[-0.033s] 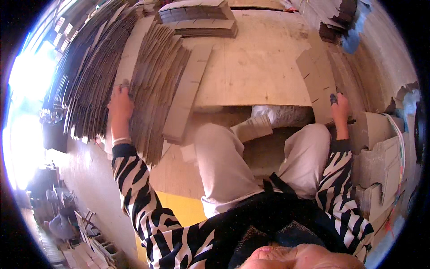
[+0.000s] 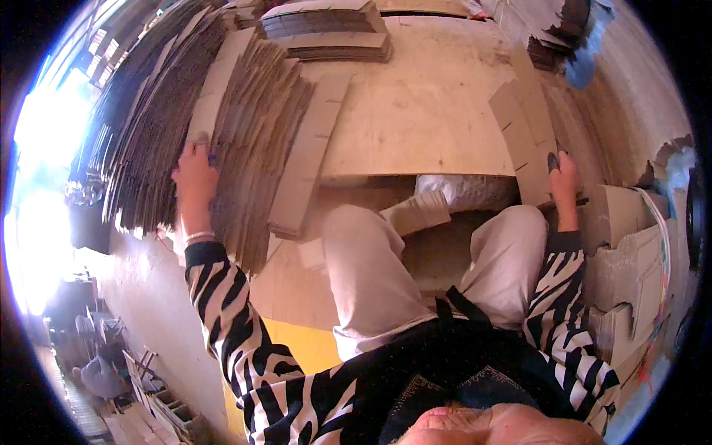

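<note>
Cardboard stack (image 2: 252,141) under left hand (image 2: 194,178); right hand (image 2: 565,178) on cardboard strip (image 2: 528,130).

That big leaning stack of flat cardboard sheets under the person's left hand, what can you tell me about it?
The stack of cardboard sheets is a thick fan of flat brown pieces, seen mostly edge-on, so the layers show as fine ridges. The sheets look like plain, unprinted corrugated board. They lean and slide over one another rather than sitting squared up, spreading from the upper left down toward the person's knee. The stack rests on a pale wooden worktable. The left hand lies flat on its near edge, fingers pressing among the sheets.
</note>
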{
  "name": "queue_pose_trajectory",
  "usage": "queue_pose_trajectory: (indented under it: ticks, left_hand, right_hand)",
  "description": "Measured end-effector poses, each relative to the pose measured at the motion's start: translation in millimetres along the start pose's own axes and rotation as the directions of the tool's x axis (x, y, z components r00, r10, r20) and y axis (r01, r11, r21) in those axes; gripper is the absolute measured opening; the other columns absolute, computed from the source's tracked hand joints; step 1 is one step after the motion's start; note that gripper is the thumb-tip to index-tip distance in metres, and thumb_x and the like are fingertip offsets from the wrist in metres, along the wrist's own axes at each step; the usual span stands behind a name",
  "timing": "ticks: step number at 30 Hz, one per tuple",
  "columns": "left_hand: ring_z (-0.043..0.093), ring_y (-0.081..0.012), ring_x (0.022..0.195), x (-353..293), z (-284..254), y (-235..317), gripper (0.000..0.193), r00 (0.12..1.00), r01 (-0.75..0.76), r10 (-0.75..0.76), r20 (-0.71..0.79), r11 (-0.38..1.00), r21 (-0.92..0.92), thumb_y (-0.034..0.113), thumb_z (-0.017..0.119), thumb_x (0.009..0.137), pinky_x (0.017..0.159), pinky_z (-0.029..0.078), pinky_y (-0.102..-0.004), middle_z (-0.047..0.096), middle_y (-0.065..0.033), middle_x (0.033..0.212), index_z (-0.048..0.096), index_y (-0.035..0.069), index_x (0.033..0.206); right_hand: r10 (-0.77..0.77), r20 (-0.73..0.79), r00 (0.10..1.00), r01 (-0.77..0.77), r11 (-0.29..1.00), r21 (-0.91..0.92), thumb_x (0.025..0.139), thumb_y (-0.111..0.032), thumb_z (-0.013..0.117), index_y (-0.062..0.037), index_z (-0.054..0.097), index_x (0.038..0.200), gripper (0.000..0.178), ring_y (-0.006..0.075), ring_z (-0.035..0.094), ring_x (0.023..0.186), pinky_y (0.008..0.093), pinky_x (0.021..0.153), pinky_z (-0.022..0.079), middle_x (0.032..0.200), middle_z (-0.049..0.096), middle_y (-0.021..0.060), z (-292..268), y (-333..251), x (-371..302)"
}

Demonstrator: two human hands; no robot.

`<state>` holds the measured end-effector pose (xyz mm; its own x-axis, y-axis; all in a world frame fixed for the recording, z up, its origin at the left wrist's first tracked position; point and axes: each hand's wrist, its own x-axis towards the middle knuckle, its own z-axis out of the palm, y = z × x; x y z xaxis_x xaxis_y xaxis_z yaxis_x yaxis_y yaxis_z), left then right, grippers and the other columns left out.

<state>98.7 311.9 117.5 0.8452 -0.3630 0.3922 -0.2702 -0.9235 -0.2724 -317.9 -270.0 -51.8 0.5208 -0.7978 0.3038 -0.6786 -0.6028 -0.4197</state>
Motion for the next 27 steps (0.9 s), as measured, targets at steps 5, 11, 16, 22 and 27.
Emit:
queue_pose_trajectory:
  ticks: [5,11,16,22,27]
  left_hand:
    - [0.045,-0.0306,0.126,1,3,73,0.054,0.943,-0.263,0.157,-0.294,0.893,-0.365,0.005,0.062,0.069,0.097,0.040,-0.0490,0.050,-0.0136,0.132,0.053,0.005,0.122]
    - [0.042,-0.0322,0.127,-7,79,230,0.048,0.960,-0.280,0.261,-0.102,0.870,-0.405,0.020,0.066,0.075,0.099,0.036,-0.0513,0.048,-0.0148,0.132,0.057,0.002,0.118]
    - [0.046,-0.0315,0.123,28,123,261,0.048,0.997,-0.065,0.072,0.039,0.986,-0.156,0.031,0.065,0.079,0.095,0.037,-0.0527,0.050,-0.0132,0.130,0.059,0.006,0.120]
    - [0.054,-0.0280,0.107,46,185,273,0.036,0.998,-0.063,0.063,-0.009,0.996,-0.060,0.019,0.066,0.075,0.086,0.043,-0.0507,0.059,-0.0106,0.114,0.062,0.005,0.108]
    - [0.056,-0.0280,0.104,27,175,265,0.021,0.968,-0.251,0.222,-0.118,0.881,-0.401,0.011,0.063,0.074,0.084,0.047,-0.0425,0.061,-0.0124,0.105,0.066,0.004,0.094]
  right_hand:
    - [-0.346,-0.058,0.936,0.347,0.885,0.312,0.085,-0.014,0.054,-0.0041,0.055,0.109,0.026,0.0442,0.057,0.096,0.0487,0.077,0.044,0.100,0.059,0.0280,-9,-74,3]
    - [-0.526,0.124,0.842,0.518,0.851,0.089,0.077,-0.006,0.056,-0.0071,0.055,0.101,0.024,0.0407,0.061,0.086,0.0495,0.070,0.048,0.088,0.064,0.0197,45,-170,20]
    - [-0.418,0.355,0.836,0.470,0.880,-0.070,0.076,-0.005,0.057,-0.0091,0.055,0.101,0.026,0.0355,0.064,0.082,0.0483,0.065,0.048,0.081,0.065,0.0148,77,-175,-6]
    - [-0.410,0.348,0.843,0.438,0.899,-0.002,0.077,-0.006,0.055,-0.0080,0.056,0.101,0.024,0.0382,0.062,0.078,0.0501,0.065,0.047,0.081,0.065,0.0164,79,-179,-3]
    - [-0.480,0.235,0.845,0.472,0.877,0.096,0.076,-0.004,0.053,-0.0086,0.058,0.098,0.023,0.0378,0.062,0.077,0.0491,0.063,0.047,0.081,0.064,0.0154,76,-184,0]
